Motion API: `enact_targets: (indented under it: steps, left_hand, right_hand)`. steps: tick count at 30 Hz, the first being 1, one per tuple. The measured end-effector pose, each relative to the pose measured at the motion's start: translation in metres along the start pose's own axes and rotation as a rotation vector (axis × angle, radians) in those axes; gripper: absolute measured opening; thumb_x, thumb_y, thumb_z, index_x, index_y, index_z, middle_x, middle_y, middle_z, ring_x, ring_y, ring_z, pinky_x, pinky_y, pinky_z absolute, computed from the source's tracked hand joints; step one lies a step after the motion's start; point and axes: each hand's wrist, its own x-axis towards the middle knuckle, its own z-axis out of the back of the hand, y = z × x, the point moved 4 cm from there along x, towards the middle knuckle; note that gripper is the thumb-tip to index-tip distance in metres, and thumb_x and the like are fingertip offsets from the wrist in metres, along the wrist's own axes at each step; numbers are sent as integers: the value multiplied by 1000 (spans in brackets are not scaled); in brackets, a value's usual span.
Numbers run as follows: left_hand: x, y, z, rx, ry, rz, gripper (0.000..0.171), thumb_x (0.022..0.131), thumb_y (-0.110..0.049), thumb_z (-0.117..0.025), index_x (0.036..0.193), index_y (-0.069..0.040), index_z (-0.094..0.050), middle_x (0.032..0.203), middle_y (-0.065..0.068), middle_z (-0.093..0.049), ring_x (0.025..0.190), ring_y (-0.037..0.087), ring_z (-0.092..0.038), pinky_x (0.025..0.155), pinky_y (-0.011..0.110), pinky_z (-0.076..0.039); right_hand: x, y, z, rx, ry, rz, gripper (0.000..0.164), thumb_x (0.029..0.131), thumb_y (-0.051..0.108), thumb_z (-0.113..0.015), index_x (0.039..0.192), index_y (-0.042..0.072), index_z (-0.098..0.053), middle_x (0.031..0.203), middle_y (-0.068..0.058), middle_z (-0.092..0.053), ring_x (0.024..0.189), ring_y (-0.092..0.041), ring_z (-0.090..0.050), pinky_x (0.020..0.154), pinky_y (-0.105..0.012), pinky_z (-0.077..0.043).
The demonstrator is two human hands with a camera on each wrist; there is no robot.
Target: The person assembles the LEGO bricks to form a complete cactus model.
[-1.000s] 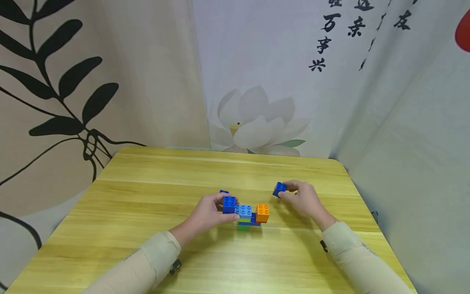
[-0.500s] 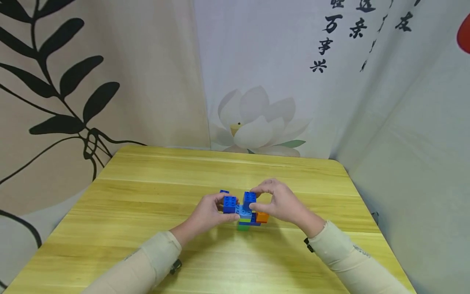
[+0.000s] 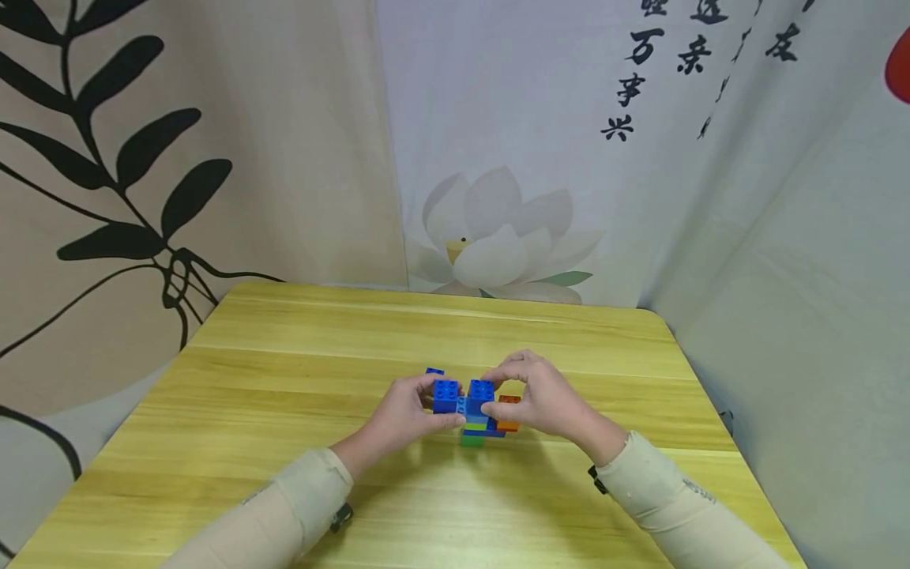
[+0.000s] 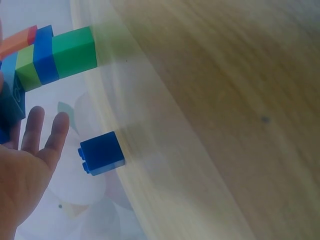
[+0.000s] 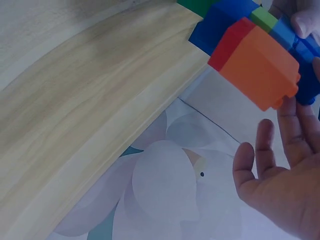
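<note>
Near the table's middle stands a stack of toy building bricks. A green brick (image 3: 472, 440) forms its base, with a dark blue one and a lime brick (image 4: 28, 69) above, then a light blue brick (image 3: 461, 405). An orange brick (image 5: 259, 67) sits on a red one at its right side. With thumb and fingers, my left hand (image 3: 401, 415) grips the stack around the left blue brick (image 3: 445, 397). My right hand (image 3: 546, 399) pinches another blue brick (image 3: 480, 394) on top of the light blue one; whether it is fully seated I cannot tell.
Behind my left hand a loose blue brick (image 4: 102, 154) lies on the wooden table (image 3: 320, 340). Printed curtains (image 3: 498, 158) hang along the table's back and sides.
My right hand has carried its blue brick leftward from beside the stack, then down onto the light blue brick. The left hand has kept its hold on the stack.
</note>
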Motion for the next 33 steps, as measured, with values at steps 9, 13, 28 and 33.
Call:
enact_targets:
  steps: [9,13,28,33]
  left_hand:
    - [-1,-1,0,-18,7,2,55,85,-32,-93,132,-13,-72,113,5,-80,98,20,-76,84,36,-67]
    - [0,-1,-1,-25,11,1,55,85,-31,-93,133,-12,-72,114,6,-80,98,20,-76,84,36,-67]
    - [-3,-4,1,-13,12,-10,57,85,-31,-93,133,-11,-72,112,6,-79,97,19,-75,83,34,-67]
    - [-3,0,2,-33,28,-26,62,81,-33,-96,134,-12,-71,112,5,-79,99,22,-75,84,35,-67]
  right_hand:
    - [0,8,0,-55,-6,7,31,86,31,-91,112,17,-84,101,0,-68,102,-25,-57,75,-27,-49]
    - [2,9,0,-57,-4,-1,30,85,32,-92,111,18,-84,100,2,-67,101,-21,-55,75,-26,-49]
    - [0,-5,-9,-5,-8,-30,38,86,38,-90,118,22,-80,109,5,-71,114,-20,-56,96,-48,-53]
    - [-2,-8,-11,-5,-4,-51,43,85,42,-91,120,21,-79,113,3,-69,112,-19,-54,95,-45,-52]
